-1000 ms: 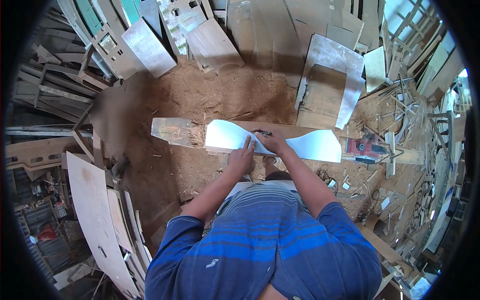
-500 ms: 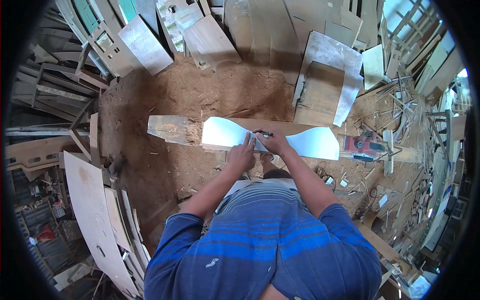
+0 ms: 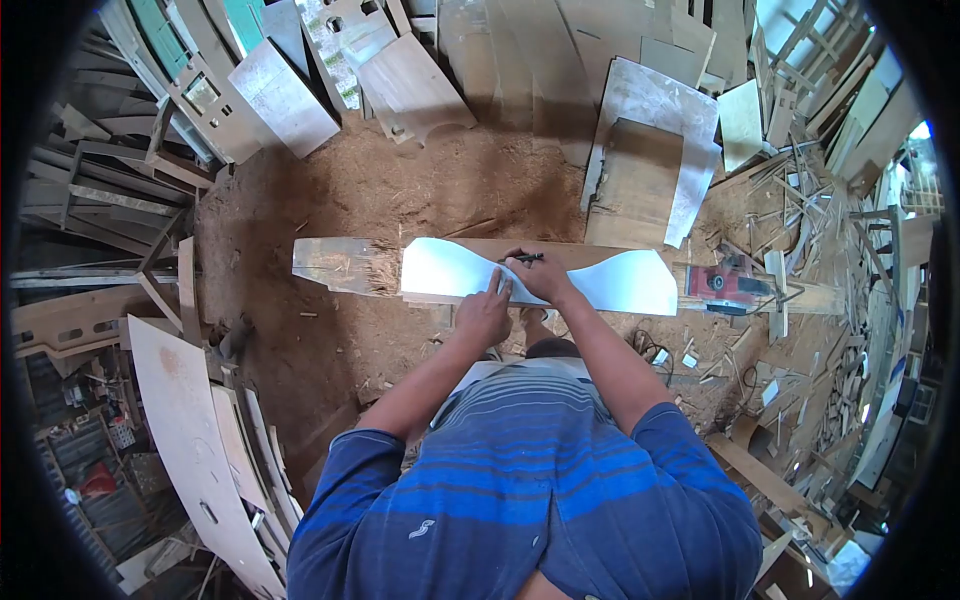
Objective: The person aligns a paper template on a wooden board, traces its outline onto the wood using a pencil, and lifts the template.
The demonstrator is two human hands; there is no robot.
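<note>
A white curved template (image 3: pixel 625 283), narrow at its waist and wide at both ends, lies on a brown board (image 3: pixel 560 251) across a wooden bench (image 3: pixel 335 264). My left hand (image 3: pixel 484 317) presses on the template near its waist, with fingers stretched out and nothing in its grip. Just right of it, my right hand (image 3: pixel 541 282) is closed round a dark pen (image 3: pixel 528 258). The pen is held low over the template's far edge at the waist; its tip is hard to make out.
A red power planer (image 3: pixel 722 286) rests on the bench's right end. Plywood sheets (image 3: pixel 650 150) lean along the far side, and tall panels (image 3: pixel 190 420) stand at the left. Sawdust covers the floor (image 3: pixel 420 180); wood scraps (image 3: pixel 800 205) litter the right. A cable (image 3: pixel 655 355) lies near my legs.
My right hand and the pen have shifted slightly along the template's far edge. My left hand stays pressed on the template. The whole view has moved a little.
</note>
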